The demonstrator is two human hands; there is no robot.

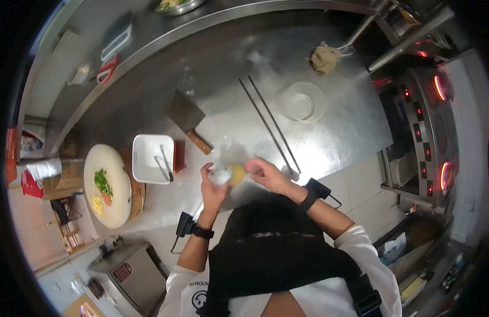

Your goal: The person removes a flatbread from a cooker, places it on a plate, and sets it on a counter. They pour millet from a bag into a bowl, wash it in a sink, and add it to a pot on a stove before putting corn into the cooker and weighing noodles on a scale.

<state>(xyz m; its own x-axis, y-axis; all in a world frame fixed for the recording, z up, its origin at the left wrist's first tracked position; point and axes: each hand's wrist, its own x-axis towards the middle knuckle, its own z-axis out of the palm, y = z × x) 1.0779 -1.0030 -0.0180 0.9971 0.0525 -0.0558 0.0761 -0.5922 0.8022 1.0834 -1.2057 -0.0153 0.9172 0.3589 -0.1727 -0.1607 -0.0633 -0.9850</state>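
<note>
A kitchen with a tiled floor (342, 187) surrounds a long steel bench (350, 121), whose shiny top catches glare. To the right stands a cooker (424, 124) with red lights and glowing rings; anyone brushing them could be burned.

At the bench's left end sits a round cream board (117, 203) bearing chopped green, yellow and pinkish food, which a knock could scatter. Long dark chopsticks (266, 119) slant across the middle, their lower ends just beside the right wrist, so a backward sweep could roll them off the edge. The cleaver (185, 112) lies flat, handle towards the person; a careless left-hand reach might drag its blade round. Near it is a white tub (153, 158); farther right, a clear bowl (302, 103).

The left hand (214, 186) curls around a blurred white-and-yellow thing (224, 175), near the bench's front edge. The right hand (263, 171) is half curled at its yellow side; I cannot tell whether it grips. A loose hold could let the thing slip and spill.
</note>
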